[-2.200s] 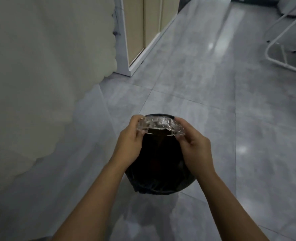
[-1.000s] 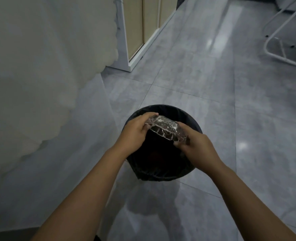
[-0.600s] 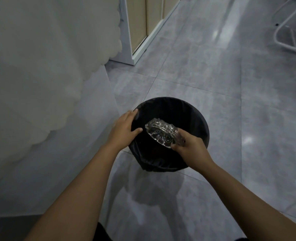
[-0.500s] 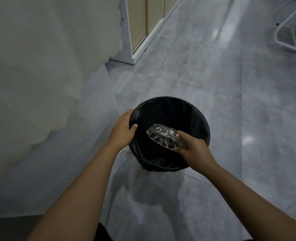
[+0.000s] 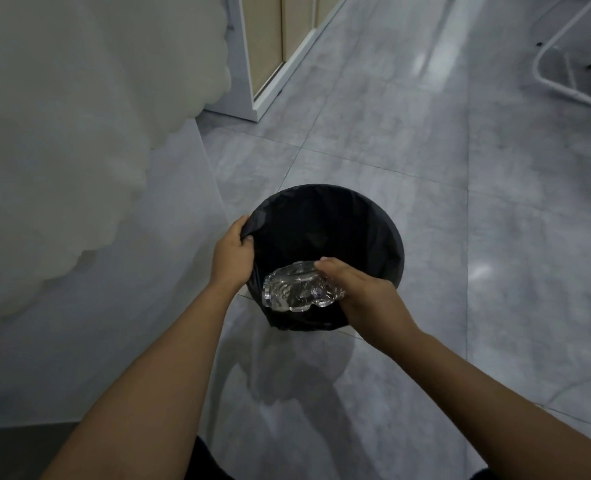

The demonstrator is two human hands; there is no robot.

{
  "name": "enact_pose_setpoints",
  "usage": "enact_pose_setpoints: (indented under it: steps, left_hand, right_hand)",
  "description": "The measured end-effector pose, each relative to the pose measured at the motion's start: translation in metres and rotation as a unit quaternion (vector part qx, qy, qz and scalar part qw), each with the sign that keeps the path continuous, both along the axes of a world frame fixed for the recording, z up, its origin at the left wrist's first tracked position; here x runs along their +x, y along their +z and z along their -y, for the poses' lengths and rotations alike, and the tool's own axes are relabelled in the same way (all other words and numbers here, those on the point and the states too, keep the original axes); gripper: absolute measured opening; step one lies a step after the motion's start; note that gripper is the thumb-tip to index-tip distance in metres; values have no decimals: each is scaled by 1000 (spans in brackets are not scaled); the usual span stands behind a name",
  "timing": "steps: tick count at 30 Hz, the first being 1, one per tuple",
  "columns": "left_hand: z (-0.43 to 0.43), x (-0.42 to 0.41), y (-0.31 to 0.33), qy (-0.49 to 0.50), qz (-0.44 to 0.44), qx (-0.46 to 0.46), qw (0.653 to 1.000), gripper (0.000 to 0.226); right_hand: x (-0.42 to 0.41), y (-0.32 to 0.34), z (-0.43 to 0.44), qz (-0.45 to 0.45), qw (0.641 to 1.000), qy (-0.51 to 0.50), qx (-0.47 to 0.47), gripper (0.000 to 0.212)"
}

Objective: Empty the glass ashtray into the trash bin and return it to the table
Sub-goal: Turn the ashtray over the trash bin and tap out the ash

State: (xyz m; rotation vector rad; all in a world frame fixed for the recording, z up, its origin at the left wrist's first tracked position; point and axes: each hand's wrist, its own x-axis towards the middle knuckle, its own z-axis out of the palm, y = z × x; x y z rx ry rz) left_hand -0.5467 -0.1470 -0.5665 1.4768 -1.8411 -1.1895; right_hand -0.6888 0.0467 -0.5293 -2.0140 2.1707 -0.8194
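A round trash bin [image 5: 373, 230] lined with a black bag stands on the grey tiled floor. My right hand [image 5: 360, 292] holds the clear glass ashtray [image 5: 297, 289] by its right edge, turned upside down over the near side of the bin's mouth. My left hand [image 5: 233, 254] grips the bin's left rim and the bag's edge. The bin's inside is dark, so its contents cannot be made out.
A pale blurred mass [image 5: 62, 133] fills the left side. A white-framed cabinet with tan doors [image 5: 270, 46] stands at the back. White metal tube legs [image 5: 557, 74] stand at the upper right. Open tiled floor [image 5: 495, 254] lies to the right of the bin.
My left hand let go of the ashtray and took the bin's left rim. My right hand alone turned the ashtray over and brought it nearer, above the bin's near edge.
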Motion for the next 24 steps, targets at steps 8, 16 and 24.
enact_pose_setpoints:
  steps: [8, 16, 24]
  left_hand:
    - [-7, -8, 2, 8, 7, 1, 1000, 49]
    - [-11, -15, 0, 67, -13, 9, 998, 53]
    - [-17, -24, 3, 70, -9, -5, 997, 54]
  right_hand:
    - [-17, 12, 7, 81, 989, -121, -22, 46]
    - [-11, -3, 3, -15, 1000, -16, -8, 56]
    - [-22, 8, 1, 32, 996, -85, -27, 49]
